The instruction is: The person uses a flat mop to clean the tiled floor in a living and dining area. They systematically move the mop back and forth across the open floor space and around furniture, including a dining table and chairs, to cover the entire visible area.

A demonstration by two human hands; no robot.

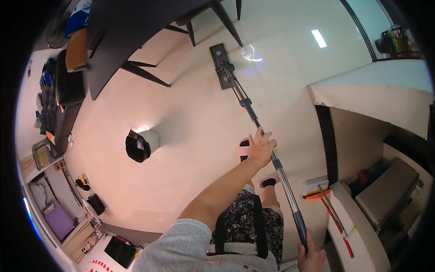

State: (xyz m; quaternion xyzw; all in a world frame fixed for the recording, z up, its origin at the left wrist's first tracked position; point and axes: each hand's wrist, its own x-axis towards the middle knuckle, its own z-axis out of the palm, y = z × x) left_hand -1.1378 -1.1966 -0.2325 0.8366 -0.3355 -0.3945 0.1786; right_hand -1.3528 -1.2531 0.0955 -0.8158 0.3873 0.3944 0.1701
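Observation:
A flat mop (284,179) slants across the middle of the view, its long metal pole running away from me. Its dark rectangular head (219,53) lies flat on the pale tiled floor, beside a chair leg. My left hand (260,148) is closed loosely around the middle of the pole, with some fingers partly extended over it. Down at the lower edge, my right hand (311,257) grips the dark end of the handle, its thumb along the grip.
A waste bin (154,139) with a black liner stands on the floor to the left. The dark table (122,31) and chair legs (226,22) are at the far side. At right are a low wall (371,95), a broom and dustpan (316,187), and a grey box-like object (385,192).

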